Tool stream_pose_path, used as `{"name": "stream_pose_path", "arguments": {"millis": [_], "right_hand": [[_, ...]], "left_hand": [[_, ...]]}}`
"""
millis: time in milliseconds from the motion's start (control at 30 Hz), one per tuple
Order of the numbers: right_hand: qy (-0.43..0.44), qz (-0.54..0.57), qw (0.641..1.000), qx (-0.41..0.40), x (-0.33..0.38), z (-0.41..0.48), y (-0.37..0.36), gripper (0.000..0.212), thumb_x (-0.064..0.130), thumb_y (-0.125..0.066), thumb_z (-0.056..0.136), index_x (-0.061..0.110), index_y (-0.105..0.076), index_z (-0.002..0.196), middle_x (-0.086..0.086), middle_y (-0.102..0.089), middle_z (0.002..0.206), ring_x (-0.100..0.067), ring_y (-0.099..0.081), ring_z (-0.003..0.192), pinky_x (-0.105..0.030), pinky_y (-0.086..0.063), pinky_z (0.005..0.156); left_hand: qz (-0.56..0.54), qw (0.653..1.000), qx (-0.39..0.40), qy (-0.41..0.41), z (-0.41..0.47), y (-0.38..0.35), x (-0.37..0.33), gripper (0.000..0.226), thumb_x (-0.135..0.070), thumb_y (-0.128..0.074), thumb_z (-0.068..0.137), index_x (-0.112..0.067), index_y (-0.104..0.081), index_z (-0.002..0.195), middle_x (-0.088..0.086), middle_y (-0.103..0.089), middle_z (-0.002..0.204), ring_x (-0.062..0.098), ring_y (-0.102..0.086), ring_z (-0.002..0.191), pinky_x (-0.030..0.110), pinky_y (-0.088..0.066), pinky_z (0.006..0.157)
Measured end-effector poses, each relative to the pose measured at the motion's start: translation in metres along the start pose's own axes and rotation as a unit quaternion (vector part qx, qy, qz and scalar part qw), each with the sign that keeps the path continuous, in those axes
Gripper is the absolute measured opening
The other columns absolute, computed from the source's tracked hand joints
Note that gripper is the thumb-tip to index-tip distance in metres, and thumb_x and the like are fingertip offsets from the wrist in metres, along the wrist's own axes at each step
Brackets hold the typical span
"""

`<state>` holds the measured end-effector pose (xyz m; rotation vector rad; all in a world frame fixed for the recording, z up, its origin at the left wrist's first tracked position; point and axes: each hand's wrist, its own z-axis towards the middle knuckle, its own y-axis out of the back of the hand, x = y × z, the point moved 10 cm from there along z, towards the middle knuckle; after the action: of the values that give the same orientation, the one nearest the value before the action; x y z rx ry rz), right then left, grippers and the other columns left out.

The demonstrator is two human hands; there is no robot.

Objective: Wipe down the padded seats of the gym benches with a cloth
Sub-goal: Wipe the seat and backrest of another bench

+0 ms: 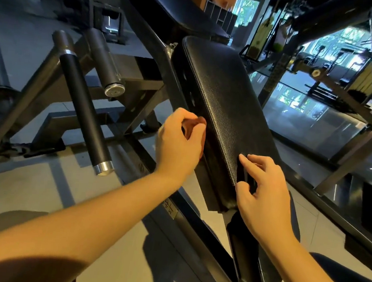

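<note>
Padded seat [226, 99] sits between curled left hand [179, 142] and loosely spread right hand [263, 199] touching it.

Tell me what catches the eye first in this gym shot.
A black, grained leather-look padded seat fills the middle, tilting up and away from the camera. Two bare hands flank its near end: the left hand is curled at the pad's left edge, and the right hand has its fingertips on the near right corner. Off to the left, a black foam-covered roller bar with a silver end cap slants down toward the floor.
</note>
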<state>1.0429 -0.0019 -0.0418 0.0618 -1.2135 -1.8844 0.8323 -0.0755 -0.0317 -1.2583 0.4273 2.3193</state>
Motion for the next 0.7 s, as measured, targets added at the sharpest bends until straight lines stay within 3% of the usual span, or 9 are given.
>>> {"name": "stream_pose_path", "arguments": {"millis": [67,233,333,433,533,633,700], "right_hand": [[0.003,-0.001,1.000,-0.004,0.001,0.000,0.001,0.050,0.014,-0.063,0.092,0.024,-0.060,0.141,0.008,-0.055,0.133,0.002,-0.037,0.117,-0.009,-0.031,0.082],[0.002,-0.005,1.000,0.001,0.002,0.001,0.002,0.051,0.013,-0.064,0.091,0.024,-0.060,0.140,0.007,-0.055,0.133,0.001,-0.037,0.117,-0.008,-0.030,0.080],[0.005,-0.003,1.000,-0.003,0.001,0.001,0.002,0.050,0.013,-0.064,0.091,0.024,-0.062,0.139,0.008,-0.056,0.131,0.002,-0.037,0.115,-0.008,-0.031,0.078],[-0.004,0.005,1.000,-0.014,0.000,0.001,0.001,0.048,0.012,-0.066,0.091,0.023,-0.063,0.138,0.008,-0.057,0.130,0.003,-0.037,0.112,-0.007,-0.030,0.077],[0.001,0.000,1.000,-0.012,-0.001,0.001,0.001,0.049,0.012,-0.065,0.091,0.023,-0.063,0.138,0.008,-0.057,0.130,0.004,-0.036,0.113,-0.007,-0.030,0.079],[0.003,0.003,1.000,-0.009,-0.001,0.000,0.001,0.050,0.013,-0.064,0.091,0.023,-0.061,0.139,0.007,-0.057,0.131,0.003,-0.036,0.115,-0.008,-0.031,0.081],[0.004,0.002,1.000,-0.012,0.000,-0.001,0.001,0.050,0.012,-0.064,0.090,0.023,-0.061,0.140,0.007,-0.057,0.130,0.003,-0.036,0.115,-0.008,-0.030,0.082]], "left_hand": [[0.012,0.997,0.070,-0.030,-0.044,-0.021,-0.008,0.006,-0.024,-0.069,0.095,-0.025,-0.063,0.096,-0.013,-0.062,0.092,0.004,-0.061,0.090,0.013,-0.045,0.074],[0.009,0.982,0.191,0.004,-0.071,-0.031,0.005,0.008,-0.030,-0.073,0.092,-0.032,-0.066,0.095,-0.017,-0.065,0.090,0.000,-0.062,0.093,0.009,-0.046,0.074],[0.017,0.992,0.126,-0.004,-0.035,-0.001,0.001,0.011,-0.030,-0.073,0.092,-0.029,-0.063,0.097,-0.015,-0.064,0.089,0.000,-0.062,0.087,0.008,-0.045,0.071],[-0.032,0.998,0.028,0.046,-0.001,0.034,0.005,0.024,-0.026,-0.069,0.096,-0.024,-0.052,0.113,-0.009,-0.061,0.097,-0.007,-0.061,0.090,0.009,-0.050,0.070],[-0.096,0.989,-0.018,0.110,0.007,0.041,0.015,0.041,-0.026,-0.070,0.095,-0.027,-0.047,0.129,-0.002,-0.062,0.109,0.006,-0.066,0.099,0.025,-0.059,0.082],[-0.133,0.983,-0.020,0.122,-0.003,0.025,0.018,0.042,-0.021,-0.074,0.093,-0.022,-0.057,0.131,0.001,-0.064,0.120,0.013,-0.065,0.111,0.034,-0.058,0.094],[-0.125,0.986,-0.023,0.110,-0.007,0.016,0.017,0.031,-0.017,-0.075,0.090,-0.018,-0.066,0.120,0.001,-0.069,0.113,0.015,-0.067,0.108,0.039,-0.059,0.094]]}}
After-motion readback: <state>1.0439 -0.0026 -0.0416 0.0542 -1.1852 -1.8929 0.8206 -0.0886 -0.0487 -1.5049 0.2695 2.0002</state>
